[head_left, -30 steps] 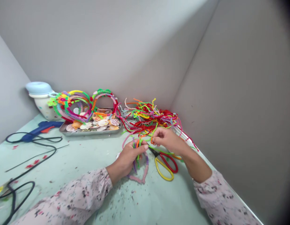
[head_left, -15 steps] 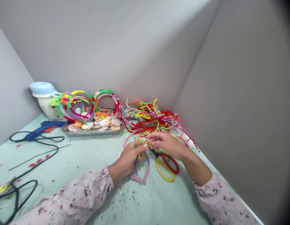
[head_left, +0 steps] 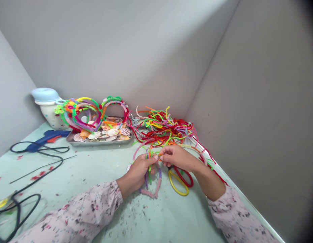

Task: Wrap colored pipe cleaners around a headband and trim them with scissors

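Observation:
Between the thumb and fingers of my left hand point(head_left: 141, 170) is a small bunch of green, orange and purple pipe cleaners point(head_left: 149, 165). My right hand point(head_left: 175, 157) pinches an orange pipe cleaner end point(head_left: 160, 155) close beside the left fingertips. A pink and purple pipe-cleaner band point(head_left: 156, 190) hangs below my left hand; its upper part is hidden by the fingers. Under my right hand lie scissors with red and yellow handles point(head_left: 178, 183), their blades mostly covered.
A metal tray point(head_left: 100, 143) of seashells carries several pipe-cleaner headbands point(head_left: 77, 118). Behind my hands sits a tangled pile of pipe cleaners point(head_left: 166, 126). A blue glue gun point(head_left: 42, 140), its black cord point(head_left: 62, 158) and a blue-lidded jar point(head_left: 51, 113) are at left. Walls rise behind and at right.
My right hand has dropped slightly, and its fingers have closed in on the orange pipe cleaner end. My left hand stays almost in place with the bunch.

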Motion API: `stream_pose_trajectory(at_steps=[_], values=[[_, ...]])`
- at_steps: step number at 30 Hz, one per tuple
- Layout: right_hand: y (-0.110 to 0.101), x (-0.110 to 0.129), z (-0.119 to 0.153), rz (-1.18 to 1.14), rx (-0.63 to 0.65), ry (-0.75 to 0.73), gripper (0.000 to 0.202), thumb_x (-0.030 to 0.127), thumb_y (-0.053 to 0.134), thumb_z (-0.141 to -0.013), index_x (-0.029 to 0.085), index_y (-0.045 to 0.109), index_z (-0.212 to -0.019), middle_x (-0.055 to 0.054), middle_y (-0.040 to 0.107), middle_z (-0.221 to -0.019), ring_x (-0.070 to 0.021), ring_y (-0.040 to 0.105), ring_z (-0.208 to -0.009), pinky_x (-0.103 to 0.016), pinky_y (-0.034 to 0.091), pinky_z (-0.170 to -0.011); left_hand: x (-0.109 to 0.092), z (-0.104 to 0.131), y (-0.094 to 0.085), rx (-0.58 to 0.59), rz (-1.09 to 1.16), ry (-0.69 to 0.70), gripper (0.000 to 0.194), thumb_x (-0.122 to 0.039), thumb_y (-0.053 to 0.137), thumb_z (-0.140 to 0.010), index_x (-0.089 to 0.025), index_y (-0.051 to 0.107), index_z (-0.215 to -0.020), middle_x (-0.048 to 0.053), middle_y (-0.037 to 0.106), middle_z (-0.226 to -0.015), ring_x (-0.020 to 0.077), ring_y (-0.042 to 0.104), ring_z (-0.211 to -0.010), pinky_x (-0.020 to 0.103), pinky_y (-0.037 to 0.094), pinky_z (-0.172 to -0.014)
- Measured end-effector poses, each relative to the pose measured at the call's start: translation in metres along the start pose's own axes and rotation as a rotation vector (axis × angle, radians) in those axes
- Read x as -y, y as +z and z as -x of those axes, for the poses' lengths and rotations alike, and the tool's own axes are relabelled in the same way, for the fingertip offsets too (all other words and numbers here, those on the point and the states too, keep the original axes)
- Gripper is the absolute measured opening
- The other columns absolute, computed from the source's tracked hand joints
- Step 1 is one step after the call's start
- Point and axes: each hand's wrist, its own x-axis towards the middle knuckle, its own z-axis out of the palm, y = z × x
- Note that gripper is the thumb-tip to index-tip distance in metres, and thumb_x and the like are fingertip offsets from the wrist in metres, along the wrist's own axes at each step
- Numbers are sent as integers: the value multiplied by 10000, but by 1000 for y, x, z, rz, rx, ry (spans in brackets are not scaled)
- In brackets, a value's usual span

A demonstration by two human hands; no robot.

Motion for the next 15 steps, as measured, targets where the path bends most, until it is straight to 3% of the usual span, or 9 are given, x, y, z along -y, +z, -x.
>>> stream_pose_trajectory(at_steps=[10,13,15], values=[[2,3,5,636,-150,-110,107,159,518,-735,192,616,-705,22,626,-647,-112,526,-582,-218,350,-530,3,-1,-2,-29,80,-1,223,-298,718,-750,-135,566,-755,-39,481,-635,40,398,-464,167,358,-428],[-16,-3,4,791,-343,-71,192,134,494,-781,183,670,-835,-47,693,-808,-171,613,-730,-268,437,-664,2,-1,-2,-45,94,-18,226,-295,714,-752,-138,553,-738,-46,460,-607,40,399,-454,164,348,-421],[-32,-9,3,863,-579,-93,312,130,523,-787,137,656,-1069,-142,661,-1098,-243,612,-980,-338,454,-841,2,-2,-2,-48,108,-21,224,-292,712,-754,-140,548,-736,-51,447,-594,38,393,-447,163,339,-416]])
